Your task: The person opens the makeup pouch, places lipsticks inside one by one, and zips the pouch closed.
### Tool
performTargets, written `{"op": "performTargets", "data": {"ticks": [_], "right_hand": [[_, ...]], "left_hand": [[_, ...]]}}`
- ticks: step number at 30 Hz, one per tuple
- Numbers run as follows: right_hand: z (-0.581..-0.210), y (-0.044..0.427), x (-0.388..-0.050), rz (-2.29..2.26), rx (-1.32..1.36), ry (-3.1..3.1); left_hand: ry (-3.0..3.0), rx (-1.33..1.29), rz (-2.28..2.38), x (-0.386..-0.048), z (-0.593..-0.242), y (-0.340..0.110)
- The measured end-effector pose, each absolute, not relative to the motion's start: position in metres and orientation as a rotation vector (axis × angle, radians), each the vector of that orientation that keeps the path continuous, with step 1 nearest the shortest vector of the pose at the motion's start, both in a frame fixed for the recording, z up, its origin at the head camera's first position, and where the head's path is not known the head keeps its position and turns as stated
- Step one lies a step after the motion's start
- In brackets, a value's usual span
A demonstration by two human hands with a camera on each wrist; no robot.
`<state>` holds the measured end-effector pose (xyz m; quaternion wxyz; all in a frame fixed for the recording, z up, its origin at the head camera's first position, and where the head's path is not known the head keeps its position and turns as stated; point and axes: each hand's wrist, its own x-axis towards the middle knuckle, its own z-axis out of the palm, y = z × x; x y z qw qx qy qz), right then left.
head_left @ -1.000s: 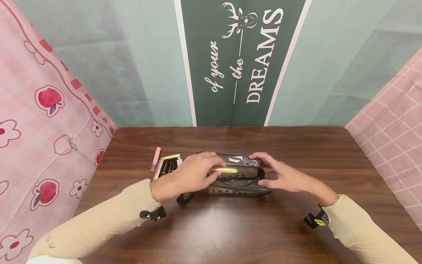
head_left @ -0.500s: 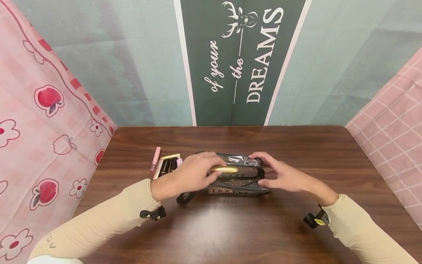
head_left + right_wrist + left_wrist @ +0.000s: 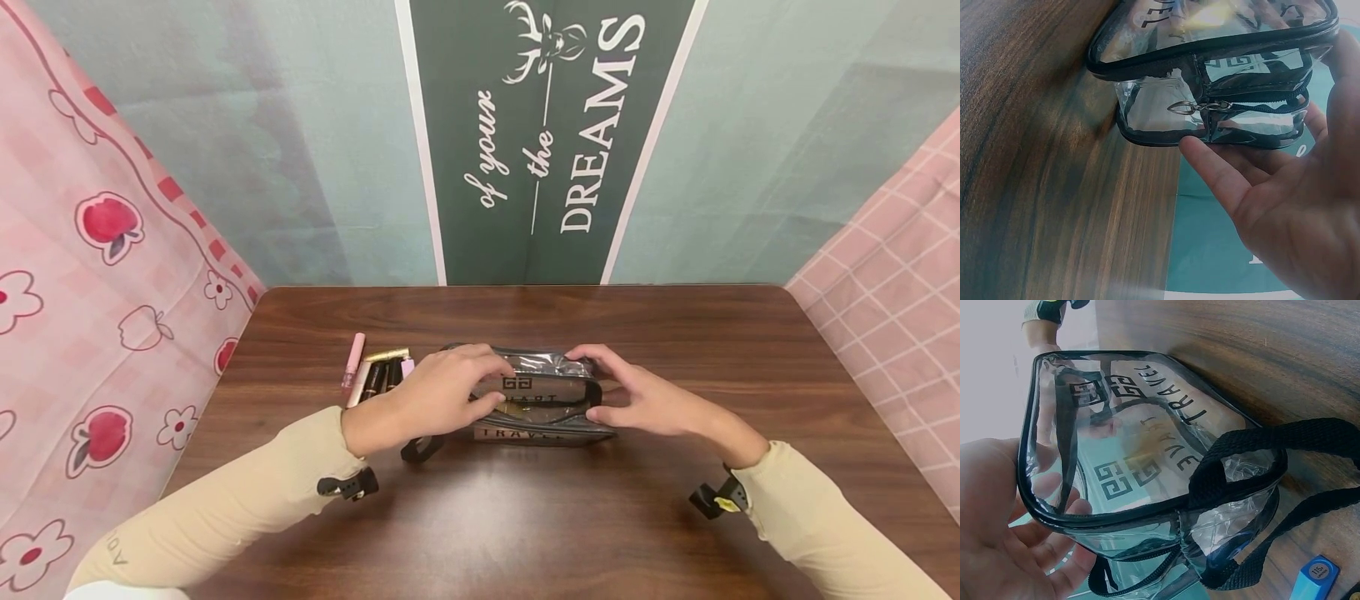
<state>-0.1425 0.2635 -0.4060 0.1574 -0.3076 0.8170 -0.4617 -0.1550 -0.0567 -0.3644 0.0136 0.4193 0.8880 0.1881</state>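
Observation:
A clear zip-top travel pouch (image 3: 551, 388) with black edging stands on the table, its top unzipped. My left hand (image 3: 450, 387) hovers at the opening, thumb and index finger apart with nothing between them. Inside the pouch, a gold tube shows as a blur (image 3: 1147, 447) in the left wrist view. My right hand (image 3: 652, 400) holds the pouch's right end, thumb on the near side and fingers on the far side. That end carries a metal zipper pull (image 3: 1197, 107), seen in the right wrist view.
Left of the pouch lie a pink tube (image 3: 355, 360), another gold tube (image 3: 387, 356) and several black tubes (image 3: 376, 379), partly behind my left arm. A blue-ended stick (image 3: 1316, 578) lies near the pouch's black strap (image 3: 1291, 431). A green curtain (image 3: 337, 167) hangs behind the wooden table (image 3: 675, 325).
The gold tube has left my left fingers and dropped into the pouch. The left thumb and index finger now hold nothing. My right hand stays on the pouch's end.

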Motion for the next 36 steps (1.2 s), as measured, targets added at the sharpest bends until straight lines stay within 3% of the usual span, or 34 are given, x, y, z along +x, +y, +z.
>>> {"op": "performTargets", "data": {"ticks": [36], "right_hand": [[-0.406,0.264,-0.143,-1.311,-0.869,2.35]], "left_hand": [[2.831,1.344,0.711,-0.158,-0.355,-0.081]]}}
